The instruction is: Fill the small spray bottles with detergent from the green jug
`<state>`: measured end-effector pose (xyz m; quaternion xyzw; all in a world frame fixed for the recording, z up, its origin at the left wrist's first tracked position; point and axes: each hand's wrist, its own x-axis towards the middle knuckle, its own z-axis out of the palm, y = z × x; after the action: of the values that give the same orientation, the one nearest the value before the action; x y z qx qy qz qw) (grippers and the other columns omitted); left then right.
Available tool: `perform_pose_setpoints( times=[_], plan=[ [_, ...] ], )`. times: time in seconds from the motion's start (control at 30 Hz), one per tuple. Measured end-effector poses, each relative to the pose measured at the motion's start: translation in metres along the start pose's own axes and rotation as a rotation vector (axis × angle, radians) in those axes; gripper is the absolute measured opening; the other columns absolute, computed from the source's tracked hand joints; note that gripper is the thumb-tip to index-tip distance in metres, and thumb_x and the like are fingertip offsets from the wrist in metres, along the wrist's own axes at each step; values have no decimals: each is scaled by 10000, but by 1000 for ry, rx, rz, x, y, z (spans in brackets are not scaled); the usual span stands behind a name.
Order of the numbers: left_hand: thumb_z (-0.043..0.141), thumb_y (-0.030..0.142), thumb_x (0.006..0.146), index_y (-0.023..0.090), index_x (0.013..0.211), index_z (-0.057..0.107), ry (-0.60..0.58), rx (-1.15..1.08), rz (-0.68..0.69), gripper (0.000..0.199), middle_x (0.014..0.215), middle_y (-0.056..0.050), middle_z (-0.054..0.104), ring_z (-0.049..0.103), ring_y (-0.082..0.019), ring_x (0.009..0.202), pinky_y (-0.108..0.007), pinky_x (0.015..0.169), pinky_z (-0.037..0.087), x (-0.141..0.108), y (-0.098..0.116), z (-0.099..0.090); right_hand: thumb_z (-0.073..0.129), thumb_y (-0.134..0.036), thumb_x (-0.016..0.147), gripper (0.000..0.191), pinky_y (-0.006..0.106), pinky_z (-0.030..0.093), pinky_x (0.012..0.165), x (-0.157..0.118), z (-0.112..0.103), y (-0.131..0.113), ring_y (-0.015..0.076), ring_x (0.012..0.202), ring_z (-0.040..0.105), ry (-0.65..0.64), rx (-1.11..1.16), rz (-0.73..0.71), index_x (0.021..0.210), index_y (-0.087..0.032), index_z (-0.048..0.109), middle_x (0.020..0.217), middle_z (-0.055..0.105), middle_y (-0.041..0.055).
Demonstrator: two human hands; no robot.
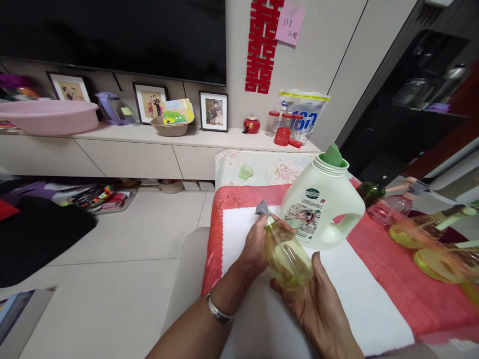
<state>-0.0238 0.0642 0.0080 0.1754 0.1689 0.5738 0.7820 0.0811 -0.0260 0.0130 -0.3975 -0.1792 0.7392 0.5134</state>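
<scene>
A person at a cloth-covered table is holding a yellow-tinted bottle (290,259) on the near side of a pale green jug (331,197). The left hand (257,244) is gripping the neck, just below the grey nozzle (262,207), while the right hand (318,304) is cupping the base between thumb and fingers; the two-ended hold is probably keeping the smooth, leaning bottle from slipping. The jug is standing upright on a white cloth (374,304), likely so its bulk is resting steady within reach, and a green spout (333,155) is rising from its threaded mouth. The white cloth is covering part of a red cloth (422,309), perhaps shielding it. Farther right, a pink bottle (392,210) is sitting apart, apparently out of the way.
</scene>
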Motion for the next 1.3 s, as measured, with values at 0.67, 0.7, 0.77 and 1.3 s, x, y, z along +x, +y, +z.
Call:
perform_pose_setpoints(
  times=[0.67,0.7,0.77,1.3],
  plan=[
    [673,446,801,178,803,597,84,-13,7,278,696,-24,685,707,-214,729,-372,834,534,3,-2,-1,521,-658,946,787,404,547,820,4,-14,16,248,1039,566,170,-718,-593,1541,-242,217,1380,390,152],
    [665,455,806,180,810,594,43,-16,-3,284,710,-32,688,711,-225,755,-376,832,533,2,-1,0,535,-704,919,849,362,555,733,4,-12,10,218,925,593,101,-483,-406,1539,-234,196,1362,413,159],
    [655,470,815,181,824,589,-32,7,2,296,732,-43,691,712,-243,797,-385,834,530,-1,-1,2,664,-725,817,989,294,540,637,3,-9,-1,175,802,595,8,-86,-66,1526,-221,194,1339,446,159],
    [672,512,811,172,801,598,63,-11,-25,349,710,-27,685,695,-193,724,-338,787,528,1,-5,-1,591,-634,908,779,438,488,960,-7,-24,19,272,1131,529,277,-950,-717,1516,-231,318,1339,453,126]
  ],
)
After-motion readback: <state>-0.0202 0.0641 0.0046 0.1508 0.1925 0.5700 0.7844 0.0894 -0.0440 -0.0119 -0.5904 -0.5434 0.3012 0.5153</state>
